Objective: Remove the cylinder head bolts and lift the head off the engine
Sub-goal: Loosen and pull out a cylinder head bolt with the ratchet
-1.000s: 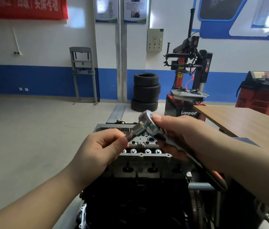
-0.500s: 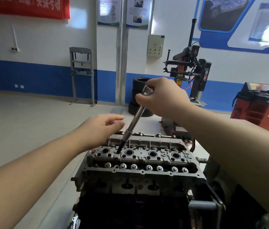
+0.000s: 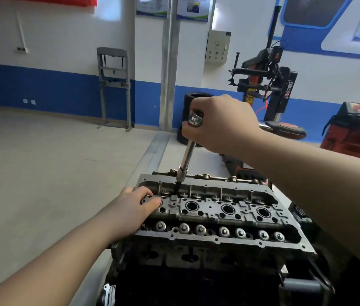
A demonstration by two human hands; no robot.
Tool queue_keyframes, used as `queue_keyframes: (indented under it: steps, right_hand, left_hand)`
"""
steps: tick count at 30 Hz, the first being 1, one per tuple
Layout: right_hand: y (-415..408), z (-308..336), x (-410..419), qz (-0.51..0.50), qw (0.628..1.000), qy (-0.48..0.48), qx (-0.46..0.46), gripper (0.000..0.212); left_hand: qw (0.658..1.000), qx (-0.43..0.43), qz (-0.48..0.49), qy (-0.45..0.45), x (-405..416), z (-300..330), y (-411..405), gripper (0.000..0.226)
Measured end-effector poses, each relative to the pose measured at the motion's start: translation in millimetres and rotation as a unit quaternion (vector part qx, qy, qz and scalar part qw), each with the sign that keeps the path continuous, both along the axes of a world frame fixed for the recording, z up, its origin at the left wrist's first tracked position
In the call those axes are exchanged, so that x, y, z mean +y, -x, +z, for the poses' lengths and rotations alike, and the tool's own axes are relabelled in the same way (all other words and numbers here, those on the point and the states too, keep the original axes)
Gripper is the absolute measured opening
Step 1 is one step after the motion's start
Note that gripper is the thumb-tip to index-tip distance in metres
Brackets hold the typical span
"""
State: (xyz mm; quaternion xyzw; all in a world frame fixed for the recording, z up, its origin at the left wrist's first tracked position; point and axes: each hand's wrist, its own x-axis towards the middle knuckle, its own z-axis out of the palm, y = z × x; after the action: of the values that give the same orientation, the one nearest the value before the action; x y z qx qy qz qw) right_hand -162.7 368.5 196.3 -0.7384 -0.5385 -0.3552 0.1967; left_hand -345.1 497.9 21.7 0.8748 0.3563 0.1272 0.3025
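Observation:
The grey metal cylinder head [image 3: 214,237] sits on top of the dark engine block [image 3: 196,283], with three round plug wells and rows of valve tops showing. My right hand [image 3: 221,124] grips the chrome head of a ratchet [image 3: 195,118]. Its extension bar [image 3: 185,160] slants down, and the dark bit at its end stands in the far row of the head near the left end. My left hand [image 3: 130,210] rests on the head's left end, fingers curled over the casting's edge. The ratchet's handle is hidden behind my right hand.
A stack of black tyres [image 3: 191,118] stands by a grey pillar behind the engine. A red and black tyre changer [image 3: 269,85] and a red machine [image 3: 355,131] stand at the right. A grey metal frame [image 3: 114,87] leans by the blue and white wall. Bare floor lies to the left.
The ratchet went from held between both hands to standing upright with its bit in the head. My left hand let go of the extension and dropped onto the head's left end.

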Motion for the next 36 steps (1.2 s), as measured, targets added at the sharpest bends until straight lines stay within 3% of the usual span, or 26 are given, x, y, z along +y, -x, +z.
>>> queue_keyframes:
  steps: [5,13,19,25,30,36]
  right_hand:
    - [-10,-10,16,-0.002,1.000,0.018,-0.014,0.035]
    - [-22,-17,27,-0.004,0.998,0.051,0.041,0.031]
    - [-21,-8,21,0.029,0.997,0.059,0.031,0.030]
    - [-19,-2,19,0.046,0.997,0.054,0.024,0.031]
    - [-20,-1,18,0.030,0.998,0.042,0.035,0.030]
    - [-15,1,15,0.039,0.997,0.054,0.037,0.027]
  left_hand:
    - [1.000,-0.013,0.017,0.012,2,-3,-2,0.040]
    - [0.999,-0.037,0.025,0.031,2,-5,0,0.032]
    - [0.997,0.058,0.029,-0.041,2,8,1,0.077]
    - [0.992,0.091,0.002,-0.091,11,17,-5,0.061]
    - [0.955,-0.008,-0.127,-0.266,10,28,-21,0.051]
    - [0.957,0.061,-0.242,-0.145,31,45,-51,0.040]
